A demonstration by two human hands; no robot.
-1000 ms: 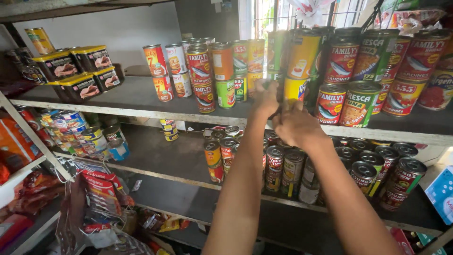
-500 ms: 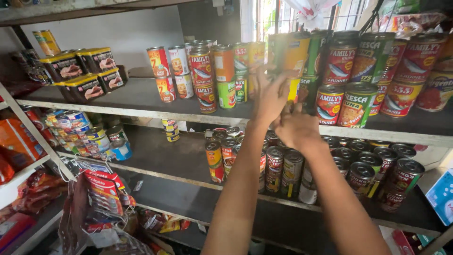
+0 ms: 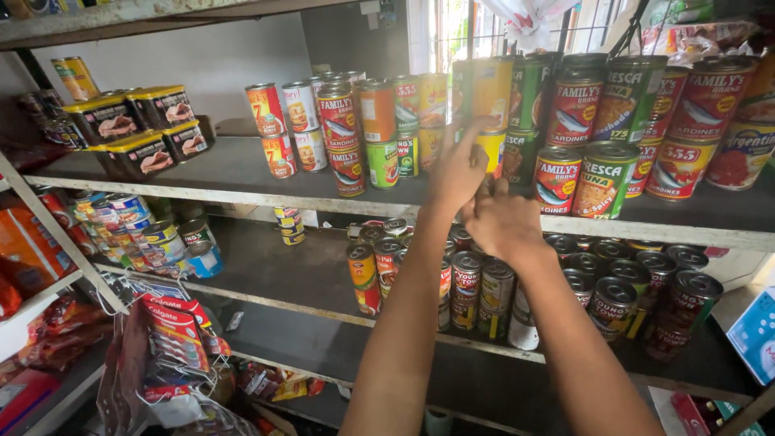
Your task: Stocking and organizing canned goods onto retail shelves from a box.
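Standing on the upper shelf (image 3: 242,173) near the middle of the view, at the foot of a stacked column: a short yellow can (image 3: 492,150), partly hidden behind fingers. Reaching up to it with the left hand (image 3: 457,168), fingers spread around its front; curling the right hand (image 3: 504,220) just beside at 5 o'clock, grip impossible to tell. Crowding at 3 o'clock: red sardine cans (image 3: 559,178) and green tuna cans (image 3: 602,179). Sitting at 9 o'clock: a green can (image 3: 382,164).
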